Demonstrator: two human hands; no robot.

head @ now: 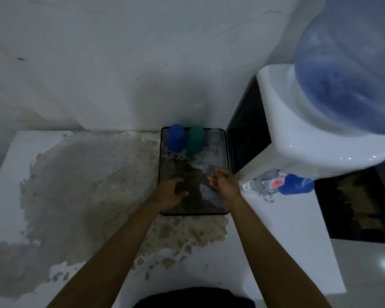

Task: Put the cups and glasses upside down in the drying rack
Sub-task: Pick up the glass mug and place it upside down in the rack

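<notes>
The drying rack is a flat tray with a dark rim (227, 152) on the stained white counter. At its far end a blue cup (175, 137), a green cup (195, 140) and a clear glass (216, 136) stand upside down in a row. My left hand (172, 192) hovers over the tray's near left part. Its fingers and thumb curl as if round something clear, but the dim light hides whether it holds anything. My right hand (226, 184) is over the near right part, fingers loosely apart and holding nothing.
A white water dispenser (282, 130) with a big blue bottle (351, 70) stands right of the tray. Clear glassware (262, 185) sits under its front, beside red and blue parts (296, 184). A wall rises behind the counter. Brown stains (80, 185) cover the counter at left.
</notes>
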